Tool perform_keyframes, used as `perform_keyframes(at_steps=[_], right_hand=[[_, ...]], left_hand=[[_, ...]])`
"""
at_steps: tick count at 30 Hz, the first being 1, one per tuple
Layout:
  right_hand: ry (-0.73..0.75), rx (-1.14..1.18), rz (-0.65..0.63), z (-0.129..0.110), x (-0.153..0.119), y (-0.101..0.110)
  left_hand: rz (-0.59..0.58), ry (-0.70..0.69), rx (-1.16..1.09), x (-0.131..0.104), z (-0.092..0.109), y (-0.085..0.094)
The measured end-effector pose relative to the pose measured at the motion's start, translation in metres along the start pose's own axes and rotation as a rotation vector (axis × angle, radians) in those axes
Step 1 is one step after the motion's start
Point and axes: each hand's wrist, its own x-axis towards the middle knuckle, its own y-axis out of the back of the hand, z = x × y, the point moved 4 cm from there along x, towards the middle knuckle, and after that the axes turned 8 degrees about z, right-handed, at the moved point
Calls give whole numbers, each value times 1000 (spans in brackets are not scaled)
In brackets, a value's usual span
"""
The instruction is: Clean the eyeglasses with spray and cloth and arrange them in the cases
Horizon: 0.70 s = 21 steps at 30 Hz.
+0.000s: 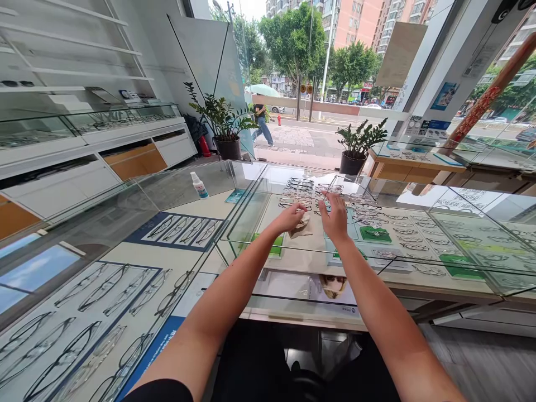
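The left hand [290,219] curls over a crumpled beige cloth [303,226] on the glass-topped display desk [268,192], while the right hand [335,215] bends its fingers beside thin-framed eyeglasses [354,185]; whether either grasps, I cannot tell. The glass separates them from a green rectangular tray [374,240] beneath. Farther off stand a white spray bottle [198,185] and a leafy black-potted plant [355,146].

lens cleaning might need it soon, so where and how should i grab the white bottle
Probably best around the body of the white bottle, below its narrower top, with the left hand coming in from the bottle's right side. It appears to stand upright, so fingers can wrap it sideways; the body is wider than the top, and the left hand is the nearer one.
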Motion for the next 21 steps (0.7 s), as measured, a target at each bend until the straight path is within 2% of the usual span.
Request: perform_keyframes(at_steps=[5, 11, 17, 21], right_hand=[[-3, -6, -5, -1, -1, 0], [8, -33, -19, -3, -1, 1], [11, -24, -9, -5, -1, 1], [8, -24, -1, -5, 1, 2]], left_hand=[[-80, -79, 214, -11, 5, -5], [-27, -257, 502, -13, 14, -3], [-4, -215, 516, -12, 17, -2], [100, -166, 486, -11, 19, 4]])
